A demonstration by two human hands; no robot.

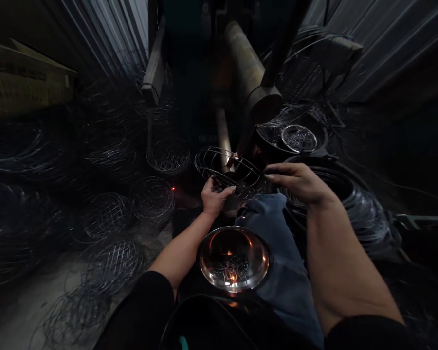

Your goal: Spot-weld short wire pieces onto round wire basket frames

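My left hand [214, 198] grips the near edge of a round wire basket [209, 167], thumb stretched to the right. The basket is tilted around the lower metal rod [224, 136] of a machine, and a pointed upper tip [234, 158] comes down onto its wires, with a small glow there. Just right of the basket's rim, my right hand [295, 181] is closed in a pinch; whatever is between the fingertips is too small to make out. A shiny metal bowl [261, 260] with short wire pieces [231, 270] sits at my lap.
Stacked wire baskets [151, 199] cover the floor at left. A thick metal cylinder [250, 68] juts from the machine above my hands. At right are another bowl of wire bits [299, 138] and a big wire coil [368, 214]. A yellow crate [25, 82] stands far left.
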